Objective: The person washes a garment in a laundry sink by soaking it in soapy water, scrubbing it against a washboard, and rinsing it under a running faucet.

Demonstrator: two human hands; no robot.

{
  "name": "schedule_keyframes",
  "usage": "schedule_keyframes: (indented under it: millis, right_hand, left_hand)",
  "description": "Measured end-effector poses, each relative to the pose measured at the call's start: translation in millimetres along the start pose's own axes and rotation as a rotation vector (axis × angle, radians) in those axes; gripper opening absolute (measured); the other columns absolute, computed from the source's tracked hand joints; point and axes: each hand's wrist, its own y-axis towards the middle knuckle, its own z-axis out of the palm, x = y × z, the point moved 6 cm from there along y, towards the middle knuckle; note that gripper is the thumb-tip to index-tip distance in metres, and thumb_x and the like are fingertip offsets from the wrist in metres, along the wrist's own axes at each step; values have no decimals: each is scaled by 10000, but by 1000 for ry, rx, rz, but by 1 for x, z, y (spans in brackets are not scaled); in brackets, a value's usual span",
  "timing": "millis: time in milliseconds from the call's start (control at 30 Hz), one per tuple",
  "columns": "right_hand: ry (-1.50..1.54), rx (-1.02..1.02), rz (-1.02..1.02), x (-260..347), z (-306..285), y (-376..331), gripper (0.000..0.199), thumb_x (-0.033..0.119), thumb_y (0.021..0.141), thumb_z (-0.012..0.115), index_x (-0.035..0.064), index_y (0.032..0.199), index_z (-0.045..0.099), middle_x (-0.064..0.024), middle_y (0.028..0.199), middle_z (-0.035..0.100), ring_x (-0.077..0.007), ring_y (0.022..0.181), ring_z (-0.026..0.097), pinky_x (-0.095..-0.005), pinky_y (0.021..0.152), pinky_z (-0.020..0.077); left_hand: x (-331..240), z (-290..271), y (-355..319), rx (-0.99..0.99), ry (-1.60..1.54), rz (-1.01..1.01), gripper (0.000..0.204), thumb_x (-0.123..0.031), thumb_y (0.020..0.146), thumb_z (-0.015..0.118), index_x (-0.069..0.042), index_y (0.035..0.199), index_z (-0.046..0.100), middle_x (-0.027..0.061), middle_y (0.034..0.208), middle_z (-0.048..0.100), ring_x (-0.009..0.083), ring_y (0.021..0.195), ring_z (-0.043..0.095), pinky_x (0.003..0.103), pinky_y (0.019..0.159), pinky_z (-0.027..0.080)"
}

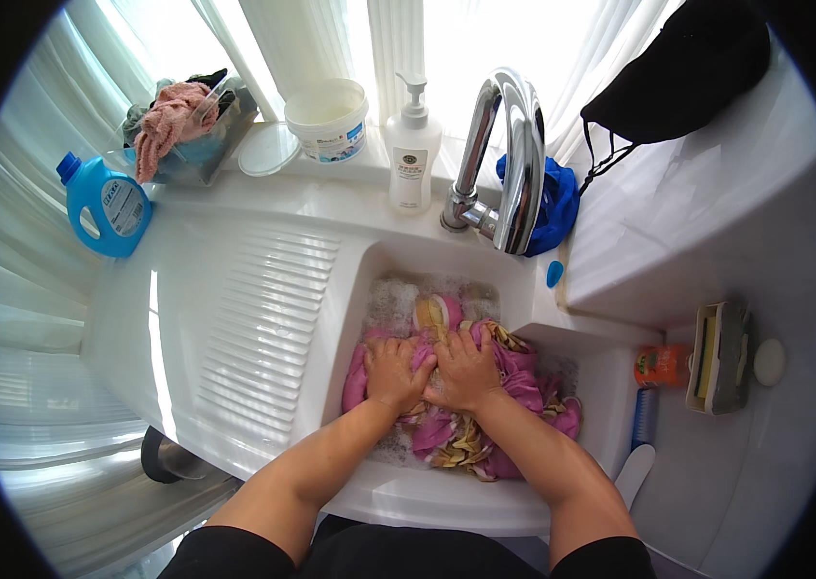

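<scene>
Both hands are in the sink basin (340, 338), on a wet pink garment (514, 376) with yellow and white patterned parts that lies bunched in sudsy water. My left hand (394, 372) grips a fold of the cloth, its fingers curled over the pink fabric. Close beside it, almost touching at the thumbs, my right hand (466, 369) clutches another part of the same garment. A yellow and pink piece of the cloth (435, 313) sticks up just beyond the fingers. Some fingertips are hidden in the folds.
A ribbed washboard (268, 328) adjoins the basin on the left. Behind stand a chrome faucet (522, 174), a white pump bottle (412, 159), a white tub (328, 125) and a blue detergent jug (109, 207). A brush (643, 420) and a soap box (717, 357) lie at right.
</scene>
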Motion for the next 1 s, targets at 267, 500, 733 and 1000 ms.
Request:
schedule_keyframes:
  millis: [267, 500, 733, 1000]
  right_hand:
    - [110, 540, 164, -40, 49, 63, 670, 597, 703, 604, 13, 1027, 649, -254, 1065, 625, -328, 1028, 600, -468, 921, 438]
    - [391, -45, 526, -91, 123, 61, 458, 413, 762, 588, 19, 974, 684, -230, 948, 674, -382, 934, 640, -477, 878, 463]
    - [269, -334, 162, 1, -48, -2, 230, 233, 756, 591, 32, 646, 574, -150, 650, 566, -359, 651, 548, -453, 680, 420]
    - [408, -352, -260, 67, -152, -86, 209, 210, 603, 674, 45, 701, 592, -82, 708, 612, -270, 674, 599, -387, 757, 456]
  left_hand:
    - [44, 37, 68, 243, -115, -320, 494, -505, 861, 548, -51, 1005, 677, 225, 1022, 666, 417, 949, 623, 504, 814, 485]
    - [85, 88, 135, 600, 201, 67, 626, -592, 886, 470, -57, 1148, 661, 236, 1107, 647, 376, 1076, 600, 454, 932, 452]
    - [41, -12, 63, 29, -236, -152, 681, -588, 891, 477, -6, 1225, 591, 257, 1273, 554, 410, 1213, 491, 471, 1019, 374]
    - [34, 19, 71, 540, -413, -464, 1111, -772, 731, 562, 95, 1399, 374, 299, 1406, 429, 383, 1345, 392, 402, 1116, 300]
